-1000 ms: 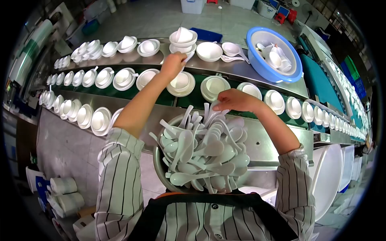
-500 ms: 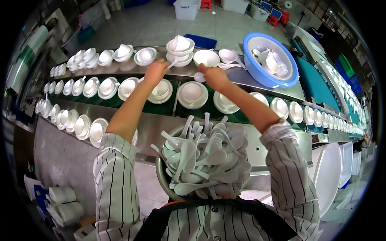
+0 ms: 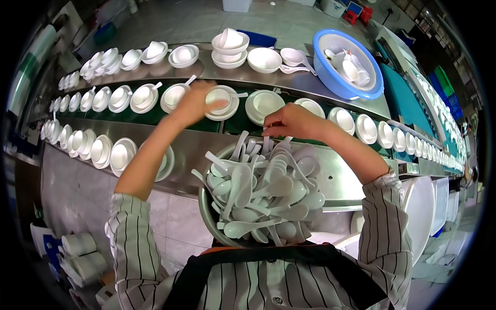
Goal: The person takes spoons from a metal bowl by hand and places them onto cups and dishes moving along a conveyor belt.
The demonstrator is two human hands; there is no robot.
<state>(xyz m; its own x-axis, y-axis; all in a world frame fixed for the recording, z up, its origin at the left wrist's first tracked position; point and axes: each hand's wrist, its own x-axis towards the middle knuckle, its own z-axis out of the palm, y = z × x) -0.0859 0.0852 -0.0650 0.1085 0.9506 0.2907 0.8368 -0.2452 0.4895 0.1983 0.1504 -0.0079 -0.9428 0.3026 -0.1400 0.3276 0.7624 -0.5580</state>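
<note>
My left hand [image 3: 195, 106], slightly blurred, is beside a white bowl [image 3: 218, 97] on a plate, its fingers apart and nothing visible in them. A spoon handle [image 3: 238, 95] sticks out of that bowl to the right. Over the back rim of a metal basin [image 3: 205, 212], my right hand [image 3: 295, 122] has its fingers closed on an upright white spoon [image 3: 266, 138]. Many white spoons [image 3: 240, 188] are heaped in the basin, close to my body. Right of the left hand's bowl, another bowl [image 3: 268, 102] on a plate shows no spoon.
Plates with bowls stand in a row along a green belt [image 3: 155, 118]. More bowls [image 3: 264, 59] and a blue-rimmed tub [image 3: 316, 62] of dishes are on the steel shelf behind. A near ledge at left holds further bowl sets [image 3: 121, 155].
My left hand has come down from the back shelf to the belt. My right hand has dropped to the spoon basin. The belt's dishes have shifted left, and a spoon now lies in one bowl.
</note>
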